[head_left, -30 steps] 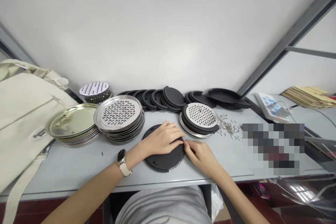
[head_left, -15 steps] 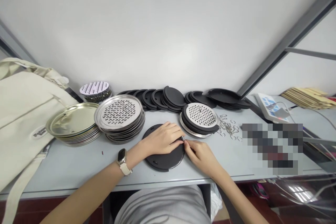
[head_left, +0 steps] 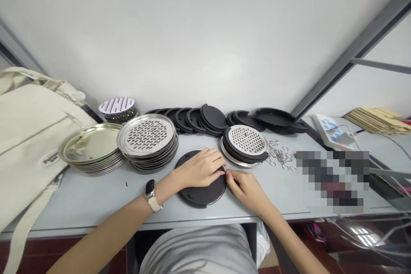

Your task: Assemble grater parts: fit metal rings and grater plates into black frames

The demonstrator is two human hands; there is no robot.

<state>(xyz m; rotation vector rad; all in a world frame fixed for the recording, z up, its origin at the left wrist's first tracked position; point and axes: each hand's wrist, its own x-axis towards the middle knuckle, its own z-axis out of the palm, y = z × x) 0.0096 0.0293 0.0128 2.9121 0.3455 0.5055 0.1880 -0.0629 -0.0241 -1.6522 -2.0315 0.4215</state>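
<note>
A black round plate (head_left: 205, 197) lies flat on the table in front of me. My left hand (head_left: 201, 168) rests across its top, with fingers curled and the thumb near the index finger at the plate's right edge. A small shiny metal bit (head_left: 224, 168) shows at those fingertips. My right hand (head_left: 245, 186) is closed in a pinch against the same edge, meeting the left fingertips; what it grips is hidden. Beyond the right hand sits a silver perforated disc (head_left: 247, 139) on a black ring and metal plates. Several wire rings (head_left: 282, 156) lie right of that.
On the left stand a stack of grater discs (head_left: 147, 137), gold-coloured round lids (head_left: 91, 147) and a cream bag (head_left: 38, 137). Black round parts (head_left: 213, 116) line the wall. A white-and-blue box (head_left: 332, 132) and a blurred patch (head_left: 334, 182) are at right.
Both hands keep the same hold at the plate's right edge. Only a slight shift of the whole view shows.
</note>
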